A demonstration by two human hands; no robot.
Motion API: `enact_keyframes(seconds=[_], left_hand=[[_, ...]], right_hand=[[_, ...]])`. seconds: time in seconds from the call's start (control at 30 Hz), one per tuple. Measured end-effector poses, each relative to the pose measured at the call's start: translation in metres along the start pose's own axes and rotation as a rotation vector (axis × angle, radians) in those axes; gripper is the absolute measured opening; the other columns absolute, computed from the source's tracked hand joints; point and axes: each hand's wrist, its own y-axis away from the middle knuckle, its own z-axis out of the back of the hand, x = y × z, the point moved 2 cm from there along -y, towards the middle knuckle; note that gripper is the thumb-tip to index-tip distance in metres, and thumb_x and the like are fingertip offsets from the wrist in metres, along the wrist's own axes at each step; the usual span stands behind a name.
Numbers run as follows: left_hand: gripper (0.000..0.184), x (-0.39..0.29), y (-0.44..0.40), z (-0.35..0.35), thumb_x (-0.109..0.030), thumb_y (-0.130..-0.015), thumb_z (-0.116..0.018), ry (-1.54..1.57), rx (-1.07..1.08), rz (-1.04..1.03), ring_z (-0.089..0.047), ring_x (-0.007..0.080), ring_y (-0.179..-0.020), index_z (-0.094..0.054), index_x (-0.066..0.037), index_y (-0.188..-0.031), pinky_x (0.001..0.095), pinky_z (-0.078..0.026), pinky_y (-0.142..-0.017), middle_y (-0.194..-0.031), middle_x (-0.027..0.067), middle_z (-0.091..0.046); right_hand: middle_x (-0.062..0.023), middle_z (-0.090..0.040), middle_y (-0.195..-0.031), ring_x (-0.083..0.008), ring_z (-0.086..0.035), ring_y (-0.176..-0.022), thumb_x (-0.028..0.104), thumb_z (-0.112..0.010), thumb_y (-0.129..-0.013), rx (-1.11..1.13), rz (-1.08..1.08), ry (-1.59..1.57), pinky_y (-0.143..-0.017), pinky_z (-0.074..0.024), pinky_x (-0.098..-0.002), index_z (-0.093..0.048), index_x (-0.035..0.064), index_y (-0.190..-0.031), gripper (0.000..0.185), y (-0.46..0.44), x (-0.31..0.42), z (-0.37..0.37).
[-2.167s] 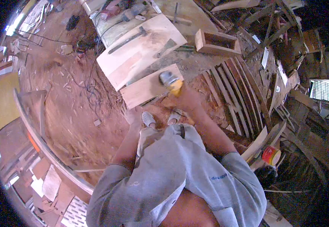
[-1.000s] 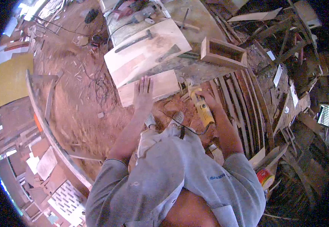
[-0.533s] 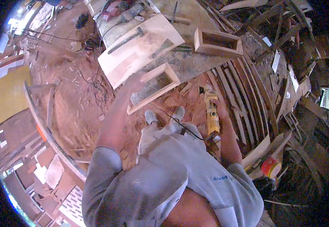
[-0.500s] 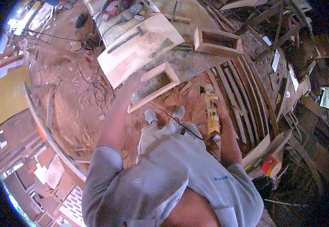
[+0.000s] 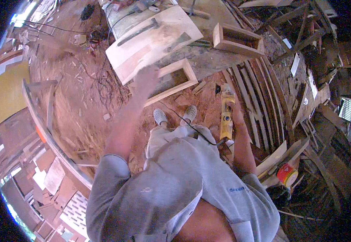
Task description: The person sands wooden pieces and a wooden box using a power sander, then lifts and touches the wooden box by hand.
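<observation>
My left hand (image 5: 146, 78) is at the left part of an open rectangular wooden frame (image 5: 189, 71), its fingers smeared by motion. The frame lies at the near edge of the work surface, just below a pale board (image 5: 159, 40). A hammer (image 5: 139, 32) rests on that board. My right hand (image 5: 233, 103) is wrapped round the head end of a yellow power tool (image 5: 226, 117), to the right of my feet. A black cord runs from the tool's lower end across my legs.
A second open wooden box (image 5: 238, 42) sits at the back right of the work surface. Long wooden slats (image 5: 256, 101) lie to the right. A red and yellow can (image 5: 287, 174) stands at the lower right. A curved wooden rail (image 5: 48, 141) runs down the left.
The flat board top seen earlier has given way to an open frame. My right hand has brought the yellow tool off it to the right. My left hand is now at the frame's left part.
</observation>
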Motion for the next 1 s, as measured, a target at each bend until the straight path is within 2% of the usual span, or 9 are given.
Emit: enact_keyframes(seconds=[0.03, 0.1, 0.2, 0.33, 0.53, 0.6, 0.8, 0.9, 1.0], left_hand=[[0.04, -0.015, 0.02, -0.009, -0.046, -0.094, -0.071, -0.042, -0.087, -0.059, -0.068, 0.0392, -0.106, -0.078, -0.008, -0.104, 0.0491, -0.053, -0.092, -0.111, 0.0199, -0.072], [0.04, -0.053, 0.059, -0.025, -0.039, -0.096, -0.068, -0.242, 0.138, -0.161, -0.066, 0.0397, -0.108, -0.07, -0.005, -0.116, 0.0511, -0.052, -0.095, -0.115, 0.0195, -0.069], [0.048, -0.044, 0.085, -0.072, -0.033, -0.097, -0.067, -0.385, -0.027, -0.201, -0.064, 0.0382, -0.114, -0.058, -0.004, -0.133, 0.051, -0.05, -0.1, -0.122, 0.0199, -0.067], [0.047, -0.043, 0.071, -0.067, -0.026, -0.099, -0.062, -0.302, 0.208, -0.094, -0.06, 0.0357, -0.124, -0.053, -0.007, -0.14, 0.0507, -0.047, -0.106, -0.128, 0.019, -0.064], [0.049, -0.003, 0.086, -0.09, -0.021, -0.097, -0.06, -0.458, -0.071, -0.417, -0.053, 0.0325, -0.136, -0.054, -0.008, -0.144, 0.0497, -0.038, -0.118, -0.145, 0.0158, -0.058], [0.052, 0.003, 0.103, -0.09, -0.021, -0.095, -0.061, -0.43, -0.165, -0.436, -0.05, 0.032, -0.14, -0.055, -0.008, -0.145, 0.0502, -0.034, -0.122, -0.147, 0.015, -0.057], [0.056, 0.014, 0.152, -0.032, -0.027, -0.091, -0.069, -0.292, -0.334, -0.294, -0.047, 0.0325, -0.141, -0.057, -0.005, -0.141, 0.0548, -0.031, -0.121, -0.145, 0.0136, -0.057], [0.052, 0.041, 0.17, -0.022, -0.031, -0.092, -0.073, -0.422, -0.513, 0.068, -0.053, 0.0344, -0.136, -0.061, -0.004, -0.135, 0.0503, -0.039, -0.115, -0.143, 0.0155, -0.059], [0.047, 0.069, 0.184, -0.015, -0.034, -0.092, -0.076, 0.261, -0.491, 0.444, -0.065, 0.028, -0.117, -0.068, -0.003, -0.126, 0.0399, -0.05, -0.101, -0.126, 0.0159, -0.068]], right_hand=[[-0.0035, -0.062, -0.085, -0.0172, -0.064, -0.059, 0.028, -0.059, -0.095, 0.007, 0.008, 0.01, -0.053, -0.0573, -0.0331, -0.057, 0.0104, -0.132, 0.041, 0.004, 0.006, -0.006], [-0.0039, -0.062, -0.084, -0.0179, -0.064, -0.061, 0.03, -0.06, -0.095, -0.038, -0.032, 0.026, -0.054, -0.0571, -0.0335, -0.057, 0.0113, -0.132, 0.042, -0.011, -0.011, 0.005], [-0.0039, -0.061, -0.084, -0.0177, -0.065, -0.064, 0.033, -0.062, -0.095, -0.035, 0.013, 0.034, -0.056, -0.0566, -0.0338, -0.057, 0.0125, -0.131, 0.043, -0.01, -0.011, 0.002], [-0.003, -0.063, -0.087, -0.0152, -0.065, -0.07, 0.033, -0.065, -0.096, -0.107, -0.157, -0.013, -0.059, -0.0551, -0.0333, -0.057, 0.0125, -0.132, 0.042, 0.01, 0.003, -0.006], [-0.0035, -0.07, -0.098, -0.0155, -0.068, -0.078, 0.03, -0.071, -0.098, -0.192, 0.405, 0.41, -0.065, -0.0573, -0.0326, -0.06, 0.007, -0.131, 0.042, -0.001, -0.006, -0.031], [-0.0136, -0.074, -0.104, -0.029, -0.074, -0.086, 0.039, -0.077, -0.093, -0.191, 0.516, 0.699, -0.074, -0.0595, -0.0419, -0.058, 0.0004, -0.129, 0.057, 0.019, 0.024, -0.069], [-0.0264, -0.073, -0.104, -0.0472, -0.071, -0.097, 0.049, -0.079, -0.083, -0.264, 0.33, 1.18, -0.084, -0.0569, -0.0546, -0.053, -0.0017, -0.129, 0.074, 0.023, 0.032, -0.13], [-0.0268, -0.073, -0.106, -0.0473, -0.071, -0.099, 0.049, -0.079, -0.082, -0.286, 0.342, 1.2, -0.086, -0.0561, -0.0559, -0.053, -0.0012, -0.128, 0.073, 0.016, 0.024, -0.137], [-0.0283, -0.071, -0.11, -0.0472, -0.07, -0.101, 0.049, -0.079, -0.081, -0.224, 0.461, 1.108, -0.087, -0.0556, -0.0562, -0.053, -0.0014, -0.126, 0.072, 0.037, 0.043, -0.151]])
